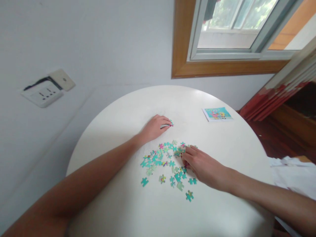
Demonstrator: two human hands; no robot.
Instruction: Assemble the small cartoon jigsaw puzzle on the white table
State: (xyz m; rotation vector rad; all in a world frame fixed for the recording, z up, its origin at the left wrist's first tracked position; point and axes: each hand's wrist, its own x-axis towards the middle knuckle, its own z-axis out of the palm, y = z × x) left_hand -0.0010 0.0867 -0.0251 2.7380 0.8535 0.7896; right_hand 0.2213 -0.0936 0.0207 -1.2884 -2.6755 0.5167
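My left hand (156, 127) rests on the far middle of the table, thumb and fingers pinched around a small puzzle piece (171, 123) with teal and pink on it. Nearer to me lies a loose spread of puzzle pieces (158, 162), mostly teal and pale green, some with pink or yellow. Over the right side of this spread, my right hand (195, 162) is curled down with its fingertips among the pieces. What those fingers grip, if anything, is hidden. A few single pieces lie apart toward me, such as a teal and yellow piece (189, 196).
All of this is on a round white table (118, 210). A picture card (217, 114) with cartoon figures lies at the back right. Behind stand a wall with a socket (43, 93) and a wood-framed window (229, 67). White papers (293, 174) are beyond the right edge.
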